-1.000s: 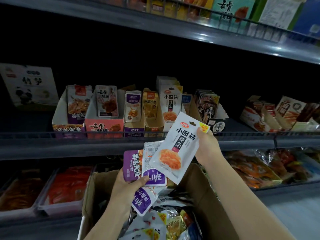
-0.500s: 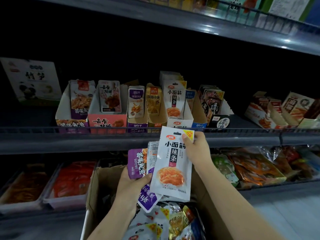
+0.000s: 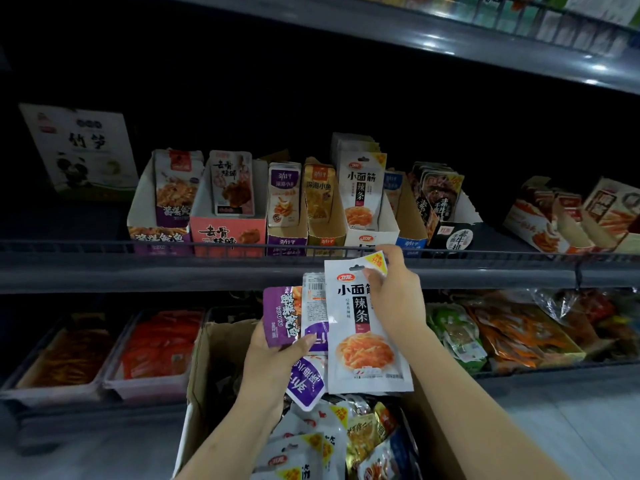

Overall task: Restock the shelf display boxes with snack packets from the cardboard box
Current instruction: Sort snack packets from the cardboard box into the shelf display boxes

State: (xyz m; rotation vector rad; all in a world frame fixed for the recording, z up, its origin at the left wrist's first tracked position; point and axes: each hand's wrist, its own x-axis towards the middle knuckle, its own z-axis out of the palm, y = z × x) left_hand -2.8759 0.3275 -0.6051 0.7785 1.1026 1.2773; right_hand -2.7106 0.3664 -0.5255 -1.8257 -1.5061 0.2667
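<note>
Snack packet (image 3: 365, 327), white, hangs upright, long axis vertical, pinched at its top corner by the right hand (image 3: 394, 292), directly below the matching white display box (image 3: 372, 233); left hand (image 3: 273, 362) grips purple packets (image 3: 287, 317).

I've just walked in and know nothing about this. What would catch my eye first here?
Probably the white snack packet at centre, pinched near its top by the right hand just below the shelf rail. Beside it, the left hand grips a fan of purple packets over the open cardboard box. Above, a row of display boxes lines the shelf.
</note>
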